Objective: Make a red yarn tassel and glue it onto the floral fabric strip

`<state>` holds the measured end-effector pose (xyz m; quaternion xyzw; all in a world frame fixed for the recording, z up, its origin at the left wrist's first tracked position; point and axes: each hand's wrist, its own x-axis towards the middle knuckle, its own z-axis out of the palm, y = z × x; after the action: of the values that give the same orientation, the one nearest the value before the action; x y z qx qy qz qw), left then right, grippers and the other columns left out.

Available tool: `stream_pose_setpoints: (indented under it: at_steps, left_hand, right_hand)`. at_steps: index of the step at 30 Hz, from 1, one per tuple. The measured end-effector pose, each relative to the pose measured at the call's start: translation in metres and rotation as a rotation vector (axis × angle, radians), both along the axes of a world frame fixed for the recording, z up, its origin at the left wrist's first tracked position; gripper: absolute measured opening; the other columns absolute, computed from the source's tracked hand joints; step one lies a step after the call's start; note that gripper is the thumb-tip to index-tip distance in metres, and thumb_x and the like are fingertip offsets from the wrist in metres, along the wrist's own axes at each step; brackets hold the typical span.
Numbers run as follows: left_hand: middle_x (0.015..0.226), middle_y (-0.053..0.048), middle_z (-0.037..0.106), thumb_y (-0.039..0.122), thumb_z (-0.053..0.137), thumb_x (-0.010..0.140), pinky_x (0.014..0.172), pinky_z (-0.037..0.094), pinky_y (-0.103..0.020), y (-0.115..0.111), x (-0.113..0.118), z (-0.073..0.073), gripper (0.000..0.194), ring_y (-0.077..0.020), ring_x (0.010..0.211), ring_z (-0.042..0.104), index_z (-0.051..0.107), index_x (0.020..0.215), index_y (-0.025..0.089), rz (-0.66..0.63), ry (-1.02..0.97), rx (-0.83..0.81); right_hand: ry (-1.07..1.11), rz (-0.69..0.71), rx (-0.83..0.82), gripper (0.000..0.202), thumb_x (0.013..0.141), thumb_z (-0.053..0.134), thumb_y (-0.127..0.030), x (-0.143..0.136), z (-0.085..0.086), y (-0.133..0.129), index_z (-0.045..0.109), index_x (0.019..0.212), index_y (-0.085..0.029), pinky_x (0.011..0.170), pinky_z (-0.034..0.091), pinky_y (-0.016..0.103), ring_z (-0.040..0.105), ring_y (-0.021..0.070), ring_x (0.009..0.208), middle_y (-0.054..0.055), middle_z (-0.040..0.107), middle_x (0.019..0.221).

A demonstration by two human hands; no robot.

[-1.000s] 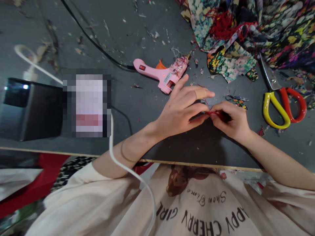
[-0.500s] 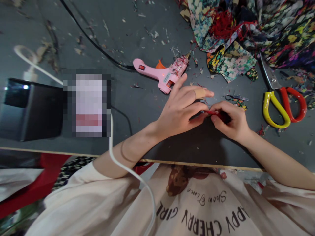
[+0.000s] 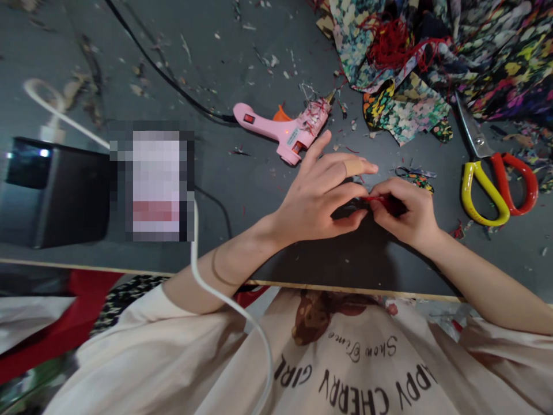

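Observation:
A small red piece, perhaps cord or cloth, shows between my two hands near the table's front edge. My right hand is closed round it, with thumb and forefinger pinching it, and its far part is hidden in the palm. Against its left end rests the forefinger of my left hand. The left thumb is held apart below and the other fingers are spread, one wearing a tan band. Just beyond the left fingers lies a pink glue gun with red thread bits stuck round its nozzle.
Scissors with yellow and red handles lie at the right. Floral cloth and tangled red thread fill the back right. A black box, blurred phone-like object and white cable are at the left.
My left thumb has moved away from the forefinger, opening the pinch. The left hand has shifted slightly right; my right hand has hardly moved.

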<state>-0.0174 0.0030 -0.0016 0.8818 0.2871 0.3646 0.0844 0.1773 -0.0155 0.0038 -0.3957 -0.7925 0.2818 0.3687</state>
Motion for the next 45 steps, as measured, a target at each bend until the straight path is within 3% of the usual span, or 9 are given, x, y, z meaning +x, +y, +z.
stream_pose_setpoints:
  at_steps: [14, 29, 38, 45]
  left_hand:
    - [0.112, 0.0, 0.071, 0.023, 0.059, 0.087, 0.112, 0.041, -0.05, 0.001, -0.0001, -0.0003, 0.004, -0.0187, 0.105, 0.067, 0.057, 0.087, 0.027, 0.075, 0.053, 0.077]
    - [0.11, -0.002, 0.072, 0.018, 0.061, 0.082, 0.11, 0.043, -0.054, 0.0021, 0.0021, 0.0007, 0.01, -0.0221, 0.101, 0.068, 0.054, 0.084, 0.024, 0.027, -0.005, 0.149]
    - [0.112, 0.001, 0.071, 0.02, 0.058, 0.083, 0.108, 0.043, -0.052, 0.0011, 0.0004, -0.0007, 0.007, -0.0207, 0.106, 0.067, 0.054, 0.083, 0.025, 0.061, 0.01, 0.081]
    - [0.109, -0.002, 0.072, 0.019, 0.061, 0.081, 0.109, 0.045, -0.051, 0.0026, 0.0022, -0.0005, 0.008, -0.0213, 0.104, 0.068, 0.055, 0.084, 0.023, 0.037, -0.012, 0.137]
  right_hand:
    - [0.002, 0.0, -0.002, 0.008, 0.08, 0.054, -0.014, 0.0002, -0.0012, -0.0004, 0.057, 0.078, -0.021, 0.056, 0.041, 0.025, 0.049, 0.011, 0.055, -0.003, 0.056, 0.061]
    - [0.001, 0.046, 0.041, 0.009, 0.082, 0.053, -0.012, 0.0004, -0.0041, 0.0002, 0.058, 0.078, -0.019, 0.057, 0.041, 0.025, 0.052, 0.0117, 0.057, 0.0, 0.061, 0.064]
    - [-0.013, 0.019, 0.06, 0.012, 0.077, 0.058, -0.011, -0.0006, -0.0045, -0.0008, 0.058, 0.085, -0.02, 0.059, 0.044, 0.025, 0.054, 0.0126, 0.061, -0.002, 0.06, 0.067]
    - [0.005, 0.042, 0.075, 0.008, 0.083, 0.056, -0.012, -0.0011, -0.0063, -0.0002, 0.059, 0.083, -0.019, 0.056, 0.041, 0.025, 0.054, 0.0117, 0.059, 0.0, 0.064, 0.069]
